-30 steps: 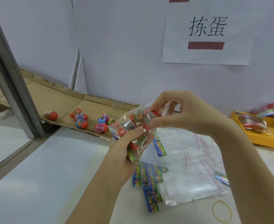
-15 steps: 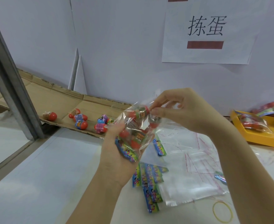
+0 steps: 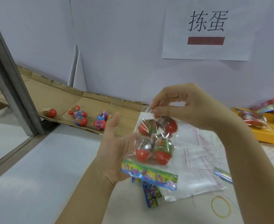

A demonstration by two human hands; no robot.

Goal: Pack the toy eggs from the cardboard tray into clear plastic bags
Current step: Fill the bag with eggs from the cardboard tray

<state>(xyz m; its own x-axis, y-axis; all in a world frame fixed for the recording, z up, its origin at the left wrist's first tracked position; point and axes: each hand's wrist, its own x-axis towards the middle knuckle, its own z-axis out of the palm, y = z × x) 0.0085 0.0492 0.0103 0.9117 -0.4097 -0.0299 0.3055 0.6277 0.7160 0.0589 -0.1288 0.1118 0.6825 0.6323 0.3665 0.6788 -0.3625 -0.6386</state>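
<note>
Right hand (image 3: 186,107): thumb and forefinger are closed in a pinch on the top edge of one clear plastic bag (image 3: 155,160), and the other fingers are curled above it. The bag hangs from this pinch above the white table (image 3: 44,175).

Left hand (image 3: 115,146): fingers are extended and close together and grasp nothing. The palm lies flat against the left side of the bag.

Bag contents: four toy eggs, two above (image 3: 145,128) and two below. All four have orange-red bases and printed wrappers. One multicoloured printed strip (image 3: 149,175) runs along the bag's lower end.

Cardboard tray (image 3: 120,107), against the wall to the left of the hands: six loose eggs can be counted. One lies alone at the far left (image 3: 49,112), three are grouped in the middle (image 3: 79,114), and two sit just beside the left fingertips (image 3: 100,124). A further item there is partly hidden and cannot be identified.

On the table below the hands:
- One pile of empty clear bags (image 3: 197,159), with their printed strips fanned out at the near edge. The count cannot be determined.
- One yellow rubber band (image 3: 221,206), near the right forearm.

At the far right, one yellow tray (image 3: 272,136) holds filled bags (image 3: 252,117). They are too blurred to count
</note>
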